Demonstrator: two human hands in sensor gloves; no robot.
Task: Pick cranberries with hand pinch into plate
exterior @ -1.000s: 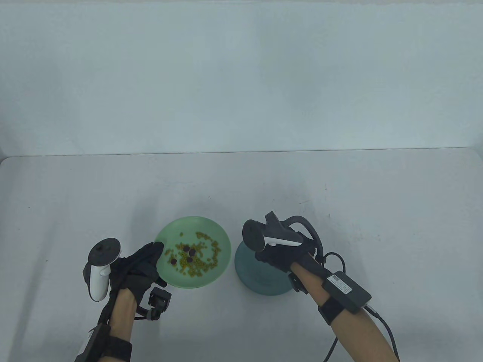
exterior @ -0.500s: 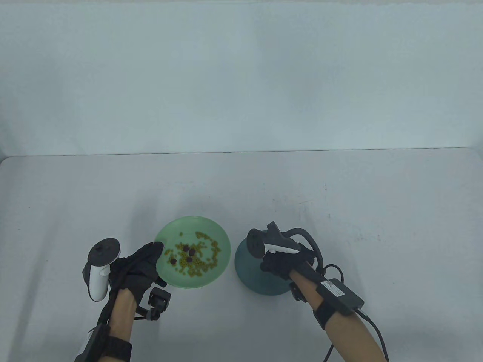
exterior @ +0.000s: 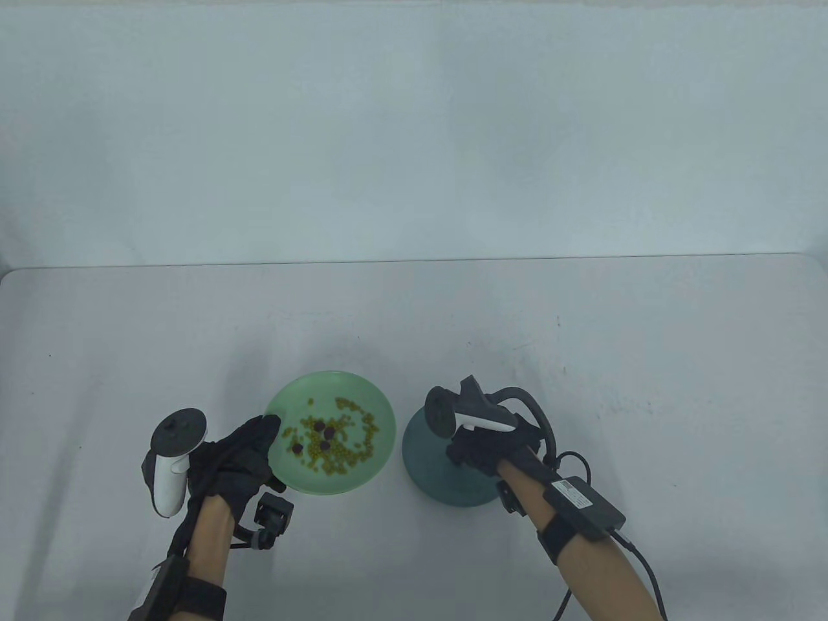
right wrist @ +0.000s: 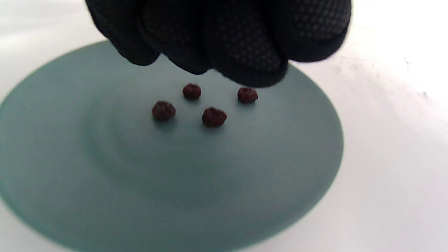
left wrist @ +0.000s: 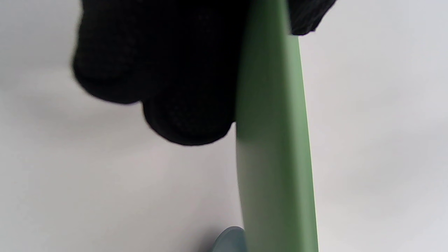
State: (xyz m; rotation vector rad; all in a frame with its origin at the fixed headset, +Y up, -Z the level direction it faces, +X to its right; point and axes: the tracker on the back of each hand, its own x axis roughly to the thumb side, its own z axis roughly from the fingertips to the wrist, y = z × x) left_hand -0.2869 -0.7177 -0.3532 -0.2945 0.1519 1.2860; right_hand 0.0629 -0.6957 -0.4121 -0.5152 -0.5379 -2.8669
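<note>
A green plate (exterior: 349, 385) holds yellow-green beans (exterior: 346, 453) and several dark cranberries (exterior: 321, 425). My left hand (exterior: 242, 453) grips its left rim; in the left wrist view my fingers (left wrist: 168, 70) lie under the green plate (left wrist: 273, 157) and the thumb lies over its edge. Just right of it stands a blue-grey plate (exterior: 427, 482). My right hand (exterior: 485, 449) hovers over that plate. In the right wrist view its fingertips (right wrist: 241, 52) are bunched together just above several cranberries (right wrist: 213, 116) lying on the blue-grey plate (right wrist: 175, 182). Nothing shows between the fingertips.
The two plates stand nearly touching near the table's front. A cable and a black box (exterior: 585, 501) run along my right forearm. The grey table (exterior: 582, 336) stretches back to a pale wall.
My right hand has drifted slightly right and toward me over the blue-grey plate. The left hand and the green plate have not moved.
</note>
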